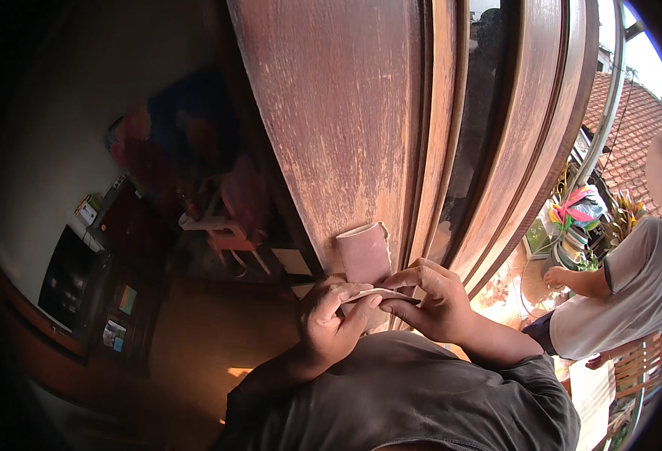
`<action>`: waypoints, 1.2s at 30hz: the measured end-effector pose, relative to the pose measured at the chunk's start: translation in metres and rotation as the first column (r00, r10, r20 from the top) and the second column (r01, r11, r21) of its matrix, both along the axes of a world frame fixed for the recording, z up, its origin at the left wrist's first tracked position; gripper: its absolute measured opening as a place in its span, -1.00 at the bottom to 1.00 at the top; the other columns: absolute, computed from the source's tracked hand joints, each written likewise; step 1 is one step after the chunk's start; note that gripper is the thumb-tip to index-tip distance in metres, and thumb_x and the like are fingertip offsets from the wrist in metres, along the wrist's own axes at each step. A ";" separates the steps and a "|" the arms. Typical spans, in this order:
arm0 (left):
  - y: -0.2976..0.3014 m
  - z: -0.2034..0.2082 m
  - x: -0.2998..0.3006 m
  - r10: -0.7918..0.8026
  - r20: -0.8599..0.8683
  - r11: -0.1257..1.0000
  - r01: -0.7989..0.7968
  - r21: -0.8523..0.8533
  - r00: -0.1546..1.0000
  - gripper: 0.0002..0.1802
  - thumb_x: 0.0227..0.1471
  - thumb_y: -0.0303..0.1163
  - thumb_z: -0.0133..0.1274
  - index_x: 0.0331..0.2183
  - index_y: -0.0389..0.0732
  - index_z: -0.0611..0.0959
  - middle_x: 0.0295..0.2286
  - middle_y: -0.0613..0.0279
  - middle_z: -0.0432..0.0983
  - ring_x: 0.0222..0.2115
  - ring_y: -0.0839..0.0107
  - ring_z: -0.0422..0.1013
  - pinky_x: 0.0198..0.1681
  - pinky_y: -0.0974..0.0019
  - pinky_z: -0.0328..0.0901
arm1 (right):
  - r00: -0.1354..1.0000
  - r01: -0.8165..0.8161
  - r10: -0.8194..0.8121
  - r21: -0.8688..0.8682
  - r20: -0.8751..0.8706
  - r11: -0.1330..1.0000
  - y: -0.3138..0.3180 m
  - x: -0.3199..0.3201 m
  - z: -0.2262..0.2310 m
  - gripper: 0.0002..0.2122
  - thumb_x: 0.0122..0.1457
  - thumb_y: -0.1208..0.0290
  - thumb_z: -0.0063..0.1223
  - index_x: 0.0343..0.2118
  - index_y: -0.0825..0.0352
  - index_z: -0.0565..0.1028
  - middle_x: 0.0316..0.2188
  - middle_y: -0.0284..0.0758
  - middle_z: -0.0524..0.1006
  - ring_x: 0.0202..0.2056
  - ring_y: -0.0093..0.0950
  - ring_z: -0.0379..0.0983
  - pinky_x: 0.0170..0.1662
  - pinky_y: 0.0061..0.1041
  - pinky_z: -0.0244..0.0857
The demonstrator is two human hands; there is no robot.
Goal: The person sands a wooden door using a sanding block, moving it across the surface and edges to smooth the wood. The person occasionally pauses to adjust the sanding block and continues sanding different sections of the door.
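Observation:
A pinkish-brown sheet of sandpaper (pixel 366 256) is between my hands, close to my chest; its upper part stands up with a curled, ragged top edge. Folded over, its pale lower edge is pinched between the thumb and fingers of my left hand (pixel 332 314). From the other side my right hand (pixel 437 302) grips the same fold, thumb along its edge. Just beyond the sheet rises a brown wooden door (pixel 338 113), its finish worn and scratched to lighter wood in streaks.
Right of the door panel are grooved mouldings and a dark glass strip (pixel 483 105). A person in a light shirt (pixel 624 293) stands outside at right, near potted plants (pixel 583 252) and a wooden bench (pixel 643 364). Indoors, left, are a pink chair (pixel 233 237) and a television (pixel 71 278).

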State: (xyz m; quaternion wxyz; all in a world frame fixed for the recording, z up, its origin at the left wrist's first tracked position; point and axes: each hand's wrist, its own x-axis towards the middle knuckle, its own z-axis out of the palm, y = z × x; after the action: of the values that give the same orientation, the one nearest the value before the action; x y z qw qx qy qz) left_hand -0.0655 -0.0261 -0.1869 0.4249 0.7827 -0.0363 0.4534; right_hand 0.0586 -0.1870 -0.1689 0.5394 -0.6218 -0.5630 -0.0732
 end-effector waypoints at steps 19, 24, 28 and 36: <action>0.020 -0.015 -0.007 0.009 0.426 0.974 0.088 -0.207 0.905 -0.63 0.15 -0.59 0.16 -0.05 -0.31 0.40 -0.11 0.06 0.43 -0.14 0.37 0.42 -0.05 0.31 0.36 | 0.862 -0.242 0.409 0.466 -0.298 0.851 -0.009 0.025 0.056 -0.64 0.30 0.70 -0.04 0.09 0.33 0.18 -0.06 -0.20 0.47 -0.15 -0.46 0.57 -0.08 -0.36 0.56; 0.028 -0.024 -0.008 0.076 0.362 0.970 0.015 -0.242 0.929 -0.52 0.13 -0.61 0.16 0.04 -0.38 0.34 -0.05 -0.01 0.39 -0.09 0.32 0.43 -0.05 0.32 0.39 | 0.955 -0.128 0.234 0.457 -0.181 0.880 -0.009 0.036 0.091 -0.40 0.23 0.75 -0.25 0.35 0.31 0.01 -0.11 -0.19 0.42 -0.33 -0.57 0.44 -0.34 -0.54 0.41; 0.041 -0.031 -0.008 -0.025 0.381 0.962 0.126 -0.241 0.924 -0.69 0.07 -0.61 0.07 -0.11 -0.41 0.46 -0.07 -0.01 0.39 -0.14 0.30 0.42 -0.13 0.25 0.39 | 0.983 -0.039 0.120 0.485 -0.138 0.873 0.003 0.043 0.103 -0.35 0.22 0.76 -0.26 0.38 0.27 -0.03 -0.14 -0.21 0.40 -0.34 -0.57 0.42 -0.32 -0.55 0.40; 0.052 -0.026 -0.003 0.042 0.457 0.969 0.075 -0.236 0.889 -0.72 0.01 -0.70 -0.11 -0.17 -0.44 0.47 -0.09 -0.02 0.40 -0.08 0.16 0.44 -0.02 0.14 0.40 | 0.973 -0.017 0.119 0.454 -0.198 0.891 0.011 0.042 0.111 -0.55 0.26 0.76 -0.28 0.20 0.30 0.23 -0.10 -0.27 0.46 -0.28 -0.63 0.41 -0.21 -0.56 0.37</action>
State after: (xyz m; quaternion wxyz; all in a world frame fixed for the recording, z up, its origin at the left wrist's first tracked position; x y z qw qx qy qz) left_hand -0.0684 0.0259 -0.2126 0.5023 0.5942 -0.0855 0.6224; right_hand 0.1007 -0.1761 -0.0579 0.7296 -0.4646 -0.4890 -0.1127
